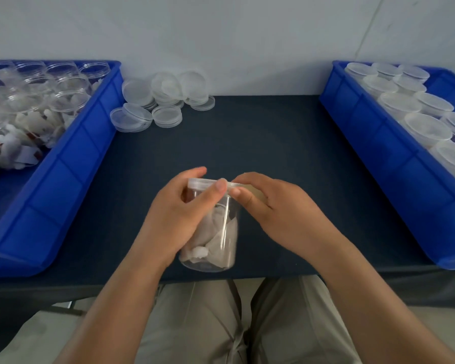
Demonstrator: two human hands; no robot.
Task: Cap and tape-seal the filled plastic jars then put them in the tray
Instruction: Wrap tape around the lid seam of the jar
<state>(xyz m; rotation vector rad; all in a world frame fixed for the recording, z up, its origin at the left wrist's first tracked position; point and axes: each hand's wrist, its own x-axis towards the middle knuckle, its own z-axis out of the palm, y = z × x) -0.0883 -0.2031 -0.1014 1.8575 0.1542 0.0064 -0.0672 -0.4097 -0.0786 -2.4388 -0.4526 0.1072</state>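
**Capped jar held in both hands at the near edge**

I take my bearings from the jar [221, 237] in front of me. It stands upright on the dark table [273, 143], close to the near edge.

Well to the jar's left lies the left tray [71, 179], blue, holding open jars [69, 98] and loose white pieces. Well to its right lies the right tray [378, 145], also blue, with capped jars [428, 127] packed in rows.

My left hand [176, 216] grips the jar from its left side, fingers curled round the clear wall and the thumb laid up across the front to the rim. My right hand [281, 211] comes in from the jar's right, and its thumb and fingertips pinch at the edge of the lid [202, 183]. A pale strip shows under those fingers; I cannot tell whether it is tape.

The jar is clear, filled with white crumpled stuff, and the lid sits on top of it.

Beyond the jar and to its left, just beside the left tray, a heap of spare lids [166, 98] lies against the wall.
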